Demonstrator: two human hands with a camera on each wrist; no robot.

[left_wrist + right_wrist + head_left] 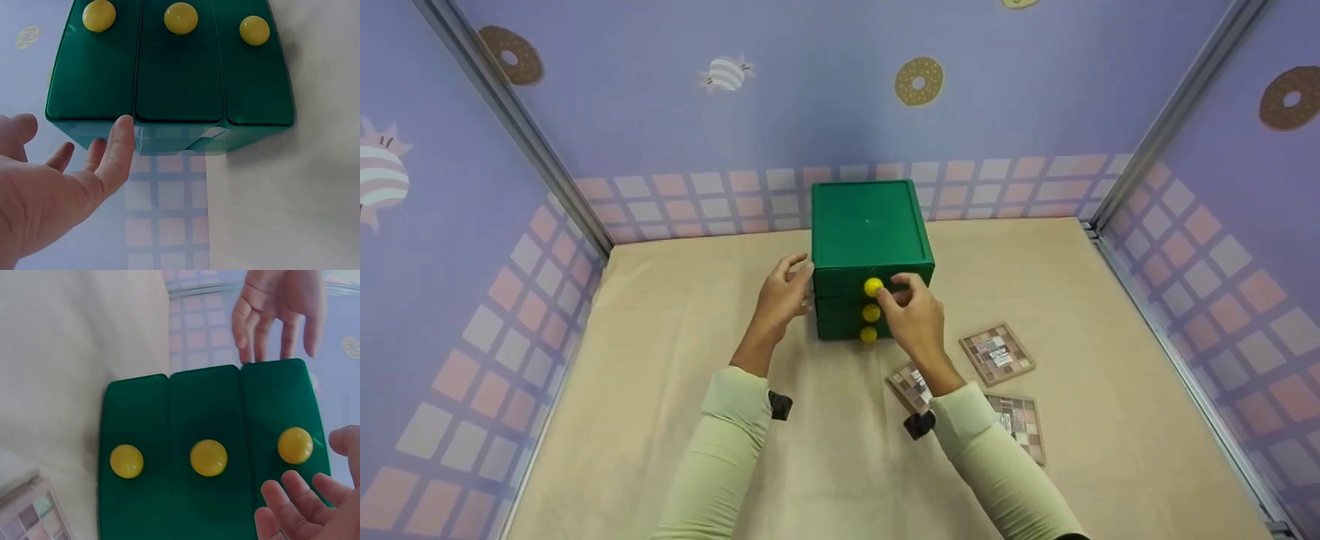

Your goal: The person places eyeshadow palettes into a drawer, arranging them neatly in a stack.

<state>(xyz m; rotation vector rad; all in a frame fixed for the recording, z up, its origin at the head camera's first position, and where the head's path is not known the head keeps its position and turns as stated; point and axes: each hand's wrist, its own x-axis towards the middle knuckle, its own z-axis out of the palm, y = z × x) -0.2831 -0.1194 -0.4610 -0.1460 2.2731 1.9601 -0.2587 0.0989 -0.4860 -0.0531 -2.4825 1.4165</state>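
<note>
A green three-drawer box (867, 221) stands against the back wall, with one round yellow knob on each drawer front. My left hand (784, 298) is at the box's left side, fingers extended; in the left wrist view its fingertips (125, 125) reach the box's side edge, though whether they press it I cannot tell. Beside the top knob (873, 286) is my right hand (919, 315), fingers loosely bent. The right wrist view has its fingers (292, 495) spread near that knob (295, 445), apart from it and holding nothing. All three drawers look closed.
Several square mosaic-patterned pieces lie on the beige cloth (675, 420) at the right: one (997, 354) beyond my right wrist, one (909, 386) partly under it, another (1024, 427) beside the sleeve. Patterned purple walls (810, 90) enclose the table at back and sides.
</note>
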